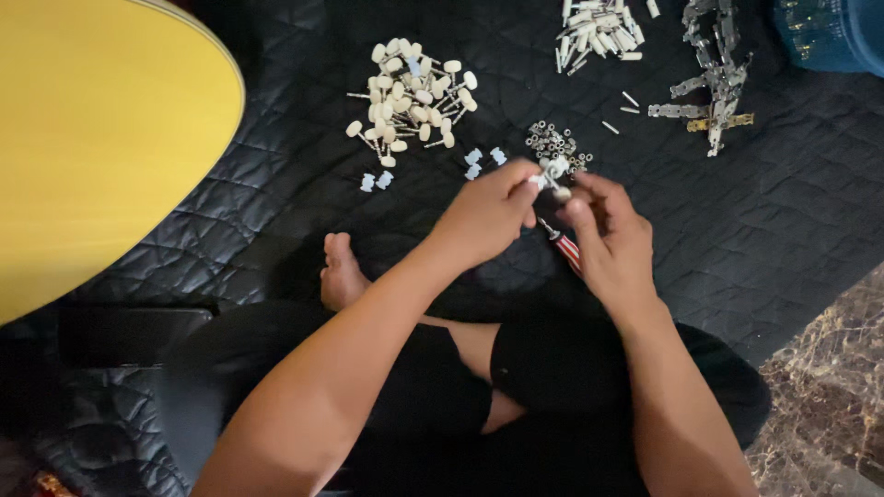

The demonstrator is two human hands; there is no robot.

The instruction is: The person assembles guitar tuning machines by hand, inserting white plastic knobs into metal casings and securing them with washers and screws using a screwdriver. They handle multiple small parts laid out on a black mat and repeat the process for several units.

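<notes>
A yellow rounded tabletop (92, 138) fills the upper left over a black quilted mat (783, 212), with a blue basket (833, 35) at the top right corner, marbled brown floor (829, 405) lower right, and a dark phone (129, 336) lying at left.

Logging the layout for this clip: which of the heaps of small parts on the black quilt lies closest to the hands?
The heap of tiny metal nuts, just above the left hand and right hand. The cream pegs and white pins lie farther off.
</notes>
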